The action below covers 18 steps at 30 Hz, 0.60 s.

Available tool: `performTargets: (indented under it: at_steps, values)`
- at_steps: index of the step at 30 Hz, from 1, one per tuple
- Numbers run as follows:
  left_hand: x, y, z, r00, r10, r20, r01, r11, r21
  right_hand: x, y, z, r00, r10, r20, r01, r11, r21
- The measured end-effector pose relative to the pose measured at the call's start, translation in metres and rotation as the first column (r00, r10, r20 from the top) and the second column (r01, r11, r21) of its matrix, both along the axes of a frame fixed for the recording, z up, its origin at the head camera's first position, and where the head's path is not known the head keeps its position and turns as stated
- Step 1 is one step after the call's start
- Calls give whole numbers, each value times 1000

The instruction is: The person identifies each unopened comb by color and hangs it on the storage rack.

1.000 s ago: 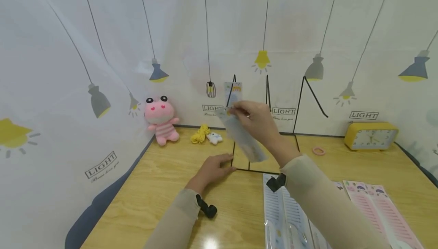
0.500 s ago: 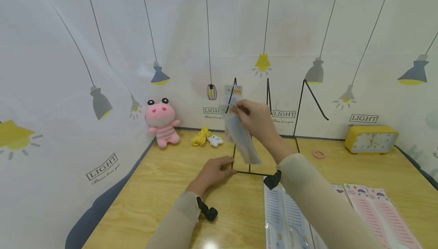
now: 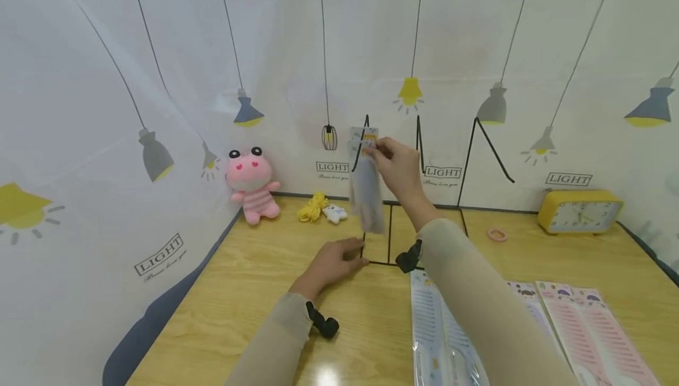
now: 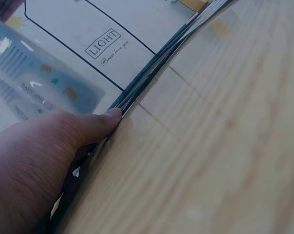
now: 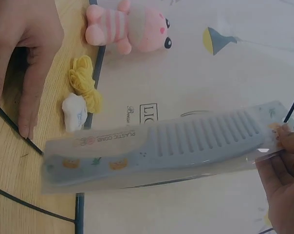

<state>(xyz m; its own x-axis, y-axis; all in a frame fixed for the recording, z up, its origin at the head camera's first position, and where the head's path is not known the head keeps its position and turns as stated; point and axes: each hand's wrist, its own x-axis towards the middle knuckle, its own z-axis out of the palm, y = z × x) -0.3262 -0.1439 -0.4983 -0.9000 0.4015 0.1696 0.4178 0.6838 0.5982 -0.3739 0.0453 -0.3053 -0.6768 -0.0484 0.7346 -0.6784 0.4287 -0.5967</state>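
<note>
Our right hand pinches the top edge of a blue packaged comb between thumb and finger, out at the leftmost hook of a black wire rack. Another packaged comb hangs just behind it on the same hook. Our left hand grips nothing: its fingers lie fairly straight, touching the near left corner of the rack's base on the desk.

We cannot tell whether the wire runs through the held pack's hole or merely lies across its card. If it only lies across, letting go would likely drop the comb onto the desk. Releasing too near the hook's tip could let the pack slip off forward, and shoving it back hard might bunch it against its neighbour or bend the card. The rack looks thin and light, so a push could tip or slide it should our left hand lift away. Our right sleeve hangs over the blue packs at the near right, and could brush them as it draws back.
</note>
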Motion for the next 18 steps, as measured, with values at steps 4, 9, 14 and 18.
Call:
performTargets:
  at_steps: [4, 9, 14, 18]
  values:
    - [-2, 0, -2, 1000, 0, -7, 0, 1000, -16, -9, -3, -1, 1000, 5, 23, -4, 999, -44]
    - [-2, 0, -2, 1000, 7, 3, -7, 1000, -27, -19, -6, 0, 996, -36, 81, 40, 998, -52]
    - [-1, 1, 0, 1000, 9, -2, -9, 999, -34, -24, -7, 4, 987, -58, 151, 71, 994, -81]
    - [-1, 1, 0, 1000, 7, -11, -8, 999, -41, -25, -8, 4, 985, -61, 161, 74, 994, -76]
